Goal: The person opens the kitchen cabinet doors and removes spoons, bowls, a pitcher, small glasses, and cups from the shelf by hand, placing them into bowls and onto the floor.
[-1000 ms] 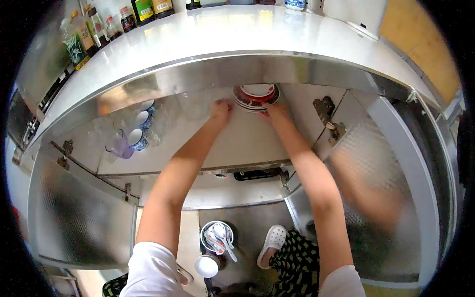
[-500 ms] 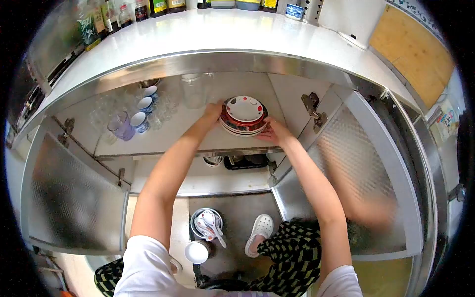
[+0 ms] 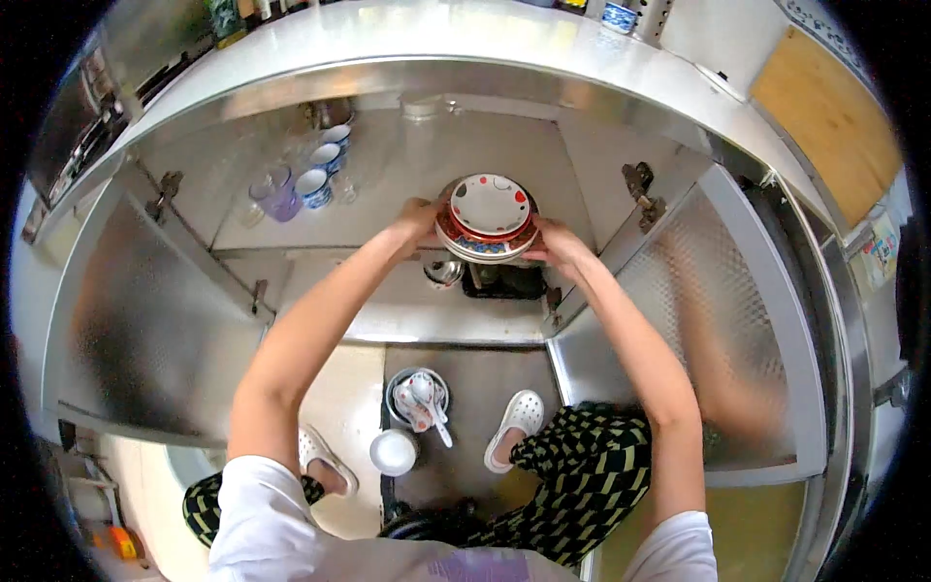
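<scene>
A stack of plates (image 3: 490, 206), topped by a white one with red dots, is held level between both hands at the front edge of the upper cabinet shelf (image 3: 388, 175). My left hand (image 3: 419, 219) grips the stack's left rim, and my right hand (image 3: 556, 241) grips its right side, the fingers partly beneath. Blue-and-white cups (image 3: 313, 187) and a purple glass (image 3: 276, 194) stand on the shelf to the left. Below the stack, the lower shelf holds a metal bowl (image 3: 443, 273) and a black tray (image 3: 504, 282).
Frosted cabinet doors stand open at left (image 3: 145, 320) and right (image 3: 722, 310). On the floor are a bowl with spoons (image 3: 418, 398) and a white bowl (image 3: 394, 452), between my feet. The white countertop (image 3: 407, 34) overhangs the shelf.
Both hands have drawn the plate stack forward from the back of the shelf to its front edge and lifted it. The camera view has shifted too.
</scene>
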Demonstrator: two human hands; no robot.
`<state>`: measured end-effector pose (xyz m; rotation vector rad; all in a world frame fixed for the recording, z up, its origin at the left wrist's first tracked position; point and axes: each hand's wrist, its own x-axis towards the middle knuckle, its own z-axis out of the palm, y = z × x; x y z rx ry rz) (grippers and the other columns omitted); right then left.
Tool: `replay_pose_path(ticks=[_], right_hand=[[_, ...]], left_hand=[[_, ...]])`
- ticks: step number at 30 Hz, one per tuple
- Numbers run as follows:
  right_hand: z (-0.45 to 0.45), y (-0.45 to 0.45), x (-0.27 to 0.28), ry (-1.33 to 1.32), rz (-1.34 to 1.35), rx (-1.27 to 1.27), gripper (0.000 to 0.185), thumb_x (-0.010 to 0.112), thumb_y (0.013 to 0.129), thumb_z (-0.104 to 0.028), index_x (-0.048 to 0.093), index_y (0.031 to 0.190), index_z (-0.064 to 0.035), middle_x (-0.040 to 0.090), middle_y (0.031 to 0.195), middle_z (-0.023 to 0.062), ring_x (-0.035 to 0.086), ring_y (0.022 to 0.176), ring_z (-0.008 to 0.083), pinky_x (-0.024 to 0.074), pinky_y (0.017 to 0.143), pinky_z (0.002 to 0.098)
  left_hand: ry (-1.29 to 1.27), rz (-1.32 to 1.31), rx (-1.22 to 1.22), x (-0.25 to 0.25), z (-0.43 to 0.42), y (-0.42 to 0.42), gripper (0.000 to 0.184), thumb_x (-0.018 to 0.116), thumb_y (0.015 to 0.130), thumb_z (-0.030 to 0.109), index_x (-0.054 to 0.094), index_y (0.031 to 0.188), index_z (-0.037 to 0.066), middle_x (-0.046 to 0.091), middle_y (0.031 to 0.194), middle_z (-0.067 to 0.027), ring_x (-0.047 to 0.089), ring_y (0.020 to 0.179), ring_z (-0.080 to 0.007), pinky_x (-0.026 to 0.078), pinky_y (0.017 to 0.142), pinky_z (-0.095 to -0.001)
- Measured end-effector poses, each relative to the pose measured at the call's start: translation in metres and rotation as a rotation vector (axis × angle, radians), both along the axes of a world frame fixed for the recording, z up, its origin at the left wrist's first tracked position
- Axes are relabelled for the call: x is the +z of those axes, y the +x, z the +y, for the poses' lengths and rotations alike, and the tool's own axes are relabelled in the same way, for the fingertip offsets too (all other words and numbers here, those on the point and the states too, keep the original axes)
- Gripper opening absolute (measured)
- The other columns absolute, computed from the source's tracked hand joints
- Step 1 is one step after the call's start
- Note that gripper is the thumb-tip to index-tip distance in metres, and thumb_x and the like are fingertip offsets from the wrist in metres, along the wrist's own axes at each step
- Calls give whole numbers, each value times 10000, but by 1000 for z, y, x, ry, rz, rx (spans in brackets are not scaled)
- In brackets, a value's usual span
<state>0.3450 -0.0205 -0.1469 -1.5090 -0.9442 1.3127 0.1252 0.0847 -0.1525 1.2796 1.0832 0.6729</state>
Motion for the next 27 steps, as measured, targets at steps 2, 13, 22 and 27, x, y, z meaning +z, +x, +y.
replay_pose_path(ticks=[2,13,22,27], right_hand=[[-11,-18,15,-1,32,85,361,278,909,-258,451,1039,31,564,910,119,583,753,162,529,666,265],[-50,-170,-11,-210,105,453,362,258,917,-248,437,1052,36,569,916,155,596,790,177,527,685,276],[-41,-299,-153,-418,168,593,401,248,912,-270,438,1062,49,572,930,150,596,833,189,511,740,307],[-43,-344,-225,-564,155,494,408,349,883,-315,326,1178,-35,517,1049,92,534,926,169,441,812,326]], left_hand=[[-66,-8,-52,6,-17,-26,350,429,866,279,519,976,-40,600,863,-99,592,750,-167,483,743,-309],[-154,69,146,0,-133,-205,302,429,868,273,513,907,-15,535,804,-64,550,706,-149,495,699,-309],[-352,195,249,-134,-157,-324,242,422,862,186,445,985,-21,509,898,-115,527,843,-213,479,757,-377],[-452,96,417,-255,-167,-365,147,458,829,155,487,903,31,521,796,-58,532,729,-162,487,690,-353]])
